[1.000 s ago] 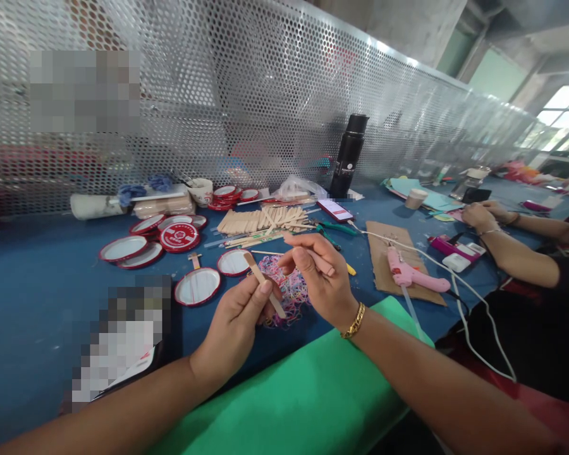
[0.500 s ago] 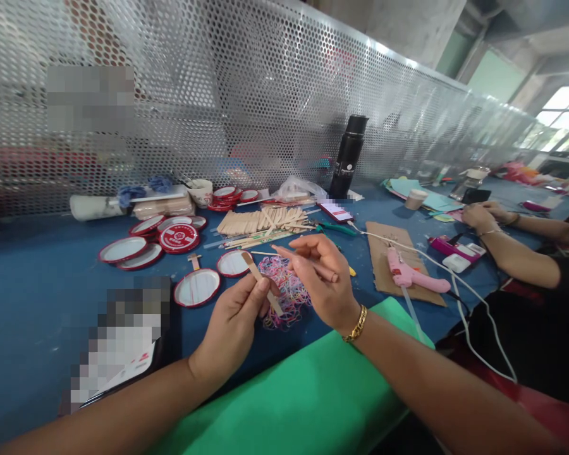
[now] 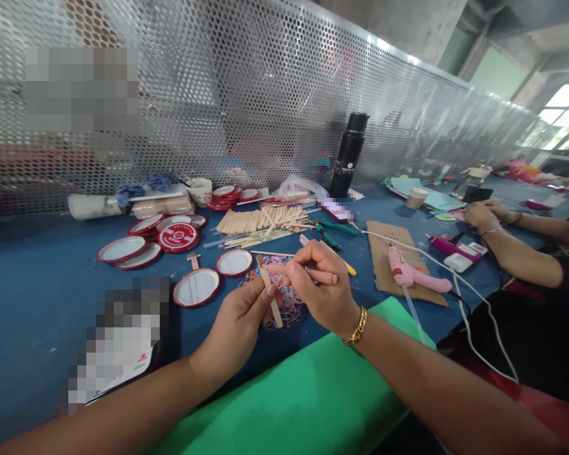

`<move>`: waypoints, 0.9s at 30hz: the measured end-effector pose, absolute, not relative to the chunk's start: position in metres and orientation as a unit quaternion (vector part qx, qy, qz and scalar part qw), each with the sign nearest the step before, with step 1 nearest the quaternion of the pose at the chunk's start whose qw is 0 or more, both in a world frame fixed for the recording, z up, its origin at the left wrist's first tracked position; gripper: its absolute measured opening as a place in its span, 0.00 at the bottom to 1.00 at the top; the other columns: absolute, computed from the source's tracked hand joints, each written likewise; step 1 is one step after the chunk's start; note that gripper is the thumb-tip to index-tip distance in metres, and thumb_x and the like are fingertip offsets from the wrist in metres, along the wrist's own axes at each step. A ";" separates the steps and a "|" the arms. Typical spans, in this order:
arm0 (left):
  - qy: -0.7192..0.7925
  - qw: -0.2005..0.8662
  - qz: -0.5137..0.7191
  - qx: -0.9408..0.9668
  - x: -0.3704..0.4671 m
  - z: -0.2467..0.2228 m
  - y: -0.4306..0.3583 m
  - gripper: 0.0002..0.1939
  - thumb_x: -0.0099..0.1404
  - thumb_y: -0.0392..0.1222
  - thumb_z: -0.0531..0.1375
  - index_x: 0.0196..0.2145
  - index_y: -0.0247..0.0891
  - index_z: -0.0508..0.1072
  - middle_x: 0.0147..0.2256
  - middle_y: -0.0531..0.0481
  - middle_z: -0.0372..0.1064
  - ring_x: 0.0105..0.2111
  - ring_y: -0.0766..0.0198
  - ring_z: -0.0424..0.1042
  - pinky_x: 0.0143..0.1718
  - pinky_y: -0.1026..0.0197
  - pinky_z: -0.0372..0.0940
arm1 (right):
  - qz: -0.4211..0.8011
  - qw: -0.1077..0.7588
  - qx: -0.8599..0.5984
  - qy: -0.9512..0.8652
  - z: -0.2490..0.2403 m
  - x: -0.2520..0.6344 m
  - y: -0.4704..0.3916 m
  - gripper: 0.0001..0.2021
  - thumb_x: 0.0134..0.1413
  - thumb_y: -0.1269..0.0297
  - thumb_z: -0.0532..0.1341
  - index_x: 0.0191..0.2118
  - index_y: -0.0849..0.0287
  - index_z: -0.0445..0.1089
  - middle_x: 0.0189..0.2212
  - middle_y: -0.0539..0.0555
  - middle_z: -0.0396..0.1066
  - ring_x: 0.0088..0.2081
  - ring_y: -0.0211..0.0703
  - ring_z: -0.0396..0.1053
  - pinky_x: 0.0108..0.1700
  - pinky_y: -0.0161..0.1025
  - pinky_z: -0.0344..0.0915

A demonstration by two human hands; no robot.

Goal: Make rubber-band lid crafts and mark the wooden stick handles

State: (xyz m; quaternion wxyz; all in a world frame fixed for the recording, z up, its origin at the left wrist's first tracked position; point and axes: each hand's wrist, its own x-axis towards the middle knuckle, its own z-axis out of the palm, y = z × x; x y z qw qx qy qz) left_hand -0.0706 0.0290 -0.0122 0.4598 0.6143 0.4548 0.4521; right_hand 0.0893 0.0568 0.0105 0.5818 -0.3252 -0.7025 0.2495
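While the left hand [image 3: 241, 308] I am watching from afar is pinching a wooden stick [image 3: 267, 278], slanted above a tangle of multicoloured strands [image 3: 291, 311] on the blue table [image 3: 38, 265], the right hand [image 3: 326, 291] is gripping a pink pen-like tool [image 3: 323, 276] whose tip is meeting or almost meeting the stick's upper part; I am unable to tell which. Red-rimmed lids [image 3: 196, 288] are lying to the left, and a pink glue gun [image 3: 411, 275] is resting on cardboard [image 3: 380, 253] to the right.

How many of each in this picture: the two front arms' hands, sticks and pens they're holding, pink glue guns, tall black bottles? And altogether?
Front hands: 2, left hand and right hand
Held stick: 1
Held pen: 1
Pink glue gun: 1
Tall black bottle: 1
Total: 6
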 end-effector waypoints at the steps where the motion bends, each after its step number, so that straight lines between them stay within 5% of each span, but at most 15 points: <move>1: 0.457 0.457 0.451 0.616 -0.071 -0.013 0.029 0.23 0.68 0.59 0.57 0.23 0.40 0.64 0.20 0.57 0.57 0.21 0.66 0.57 0.24 0.63 0.54 | 0.246 0.581 -0.323 -0.705 0.010 0.089 0.057 0.07 0.57 0.68 0.59 0.28 0.55 0.65 0.23 0.47 0.71 0.27 0.38 0.69 0.32 0.38 0.66; 27: 0.450 0.450 0.449 0.627 -0.072 -0.014 0.029 0.20 0.70 0.52 0.55 0.24 0.40 0.64 0.20 0.58 0.57 0.22 0.66 0.58 0.25 0.63 0.55 | 0.258 0.584 -0.325 -0.698 0.009 0.090 0.061 0.09 0.59 0.66 0.60 0.27 0.56 0.65 0.23 0.48 0.70 0.26 0.38 0.68 0.31 0.38 0.65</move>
